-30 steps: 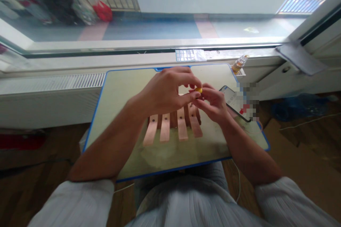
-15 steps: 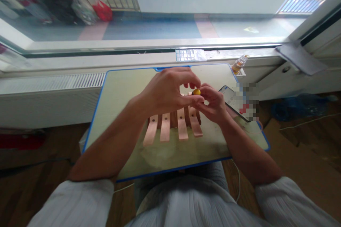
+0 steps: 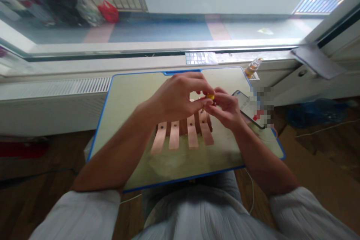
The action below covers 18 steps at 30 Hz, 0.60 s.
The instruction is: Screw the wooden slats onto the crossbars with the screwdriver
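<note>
My left hand reaches over a wooden piece, thumb and forefinger closed on a small yellow rounded piece. From the other side the fingers of my right hand pinch the same piece; it is too small to make out its kind. Under both hands lies the wooden piece, with several flat pale wooden strips pointing towards me, each with a dark hole. Its far part is hidden by my left hand. A tiny dark bit shows just below my fingertips, too small to name.
The work stands on a small table with a blue edge. A phone lies on its right side, partly blurred out. Beyond are a small bottle, a clear segmented sheet on the sill, and a window.
The left forefinger has come down onto the yellow piece, narrowing the gap to the thumb. The yellow piece has shifted slightly right and turned. Both arms stay nearly in place.
</note>
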{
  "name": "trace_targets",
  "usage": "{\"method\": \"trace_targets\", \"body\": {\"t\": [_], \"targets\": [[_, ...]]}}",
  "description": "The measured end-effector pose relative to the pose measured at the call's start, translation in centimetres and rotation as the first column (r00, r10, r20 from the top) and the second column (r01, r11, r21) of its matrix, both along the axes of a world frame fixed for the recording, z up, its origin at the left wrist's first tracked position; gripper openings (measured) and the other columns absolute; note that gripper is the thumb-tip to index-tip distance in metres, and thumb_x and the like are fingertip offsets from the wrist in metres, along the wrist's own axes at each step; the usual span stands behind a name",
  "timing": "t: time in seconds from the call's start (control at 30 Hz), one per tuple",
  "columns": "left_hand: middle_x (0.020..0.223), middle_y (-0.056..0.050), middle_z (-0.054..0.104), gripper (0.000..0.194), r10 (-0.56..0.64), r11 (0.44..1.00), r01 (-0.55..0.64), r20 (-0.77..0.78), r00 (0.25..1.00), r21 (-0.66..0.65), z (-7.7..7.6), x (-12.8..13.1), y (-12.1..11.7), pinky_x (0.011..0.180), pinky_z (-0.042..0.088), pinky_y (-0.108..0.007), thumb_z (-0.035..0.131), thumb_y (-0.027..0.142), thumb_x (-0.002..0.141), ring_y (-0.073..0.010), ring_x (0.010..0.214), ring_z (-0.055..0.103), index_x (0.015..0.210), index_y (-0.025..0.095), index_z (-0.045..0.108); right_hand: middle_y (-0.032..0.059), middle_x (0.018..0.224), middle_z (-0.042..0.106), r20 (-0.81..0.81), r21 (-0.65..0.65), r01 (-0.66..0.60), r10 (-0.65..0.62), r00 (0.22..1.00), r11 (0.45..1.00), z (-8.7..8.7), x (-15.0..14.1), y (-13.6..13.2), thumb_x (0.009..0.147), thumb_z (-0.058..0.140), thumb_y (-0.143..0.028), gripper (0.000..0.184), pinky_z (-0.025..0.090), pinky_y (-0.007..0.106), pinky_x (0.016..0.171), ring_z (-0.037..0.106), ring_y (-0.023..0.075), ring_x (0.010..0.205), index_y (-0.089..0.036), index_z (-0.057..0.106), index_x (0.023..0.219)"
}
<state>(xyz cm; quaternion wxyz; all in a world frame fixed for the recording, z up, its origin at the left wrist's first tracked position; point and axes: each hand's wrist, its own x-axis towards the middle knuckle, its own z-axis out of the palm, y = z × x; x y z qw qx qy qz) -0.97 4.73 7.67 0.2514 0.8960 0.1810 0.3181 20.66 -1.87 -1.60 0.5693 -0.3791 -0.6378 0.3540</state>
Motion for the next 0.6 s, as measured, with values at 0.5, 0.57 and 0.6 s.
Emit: {"method": "trace_targets", "body": {"t": [0.5,0.57,0.6], "targets": [[0.101,-0.004,0.082,0.016,0.083,0.996,-0.082,-0.014,0.996,0.037,0.07,0.07,0.05,0.085,0.058,-0.036,0.086,0.034,0.092,-0.0196,0.092,0.074,0.099,0.020,0.081,-0.0016,0.093,0.067,-0.077,-0.023,-0.013,0.012,0.997,1.000,-0.69,-0.49,0.14,0.095,0.095,-0.041,0.030,0.048,0.028,0.063,0.056,0.0114,0.070,-0.025,0.069,0.094],[0.101,-0.004,0.082,0.014,0.080,0.996,-0.079,-0.015,0.997,0.029,0.08,0.07,0.03,0.085,0.058,-0.036,0.085,0.034,0.092,-0.0196,0.093,0.074,0.098,0.021,0.081,-0.0019,0.093,0.068,-0.077,-0.051,0.001,-0.005,0.997,0.999,-0.81,-0.55,0.10,0.093,0.096,-0.043,0.033,0.049,0.028,0.063,0.057,0.0115,0.070,-0.025,0.068,0.095],[0.102,-0.004,0.082,0.013,0.072,0.997,-0.072,-0.015,0.997,0.024,0.09,0.07,0.02,0.085,0.058,-0.036,0.083,0.033,0.093,-0.0196,0.093,0.075,0.098,0.021,0.082,-0.0022,0.093,0.068,-0.077,-0.056,0.003,-0.007,0.997,0.998,-0.90,-0.56,0.10,0.092,0.097,-0.043,0.034,0.049,0.028,0.063,0.057,0.0112,0.070,-0.026,0.068,0.096]]}}
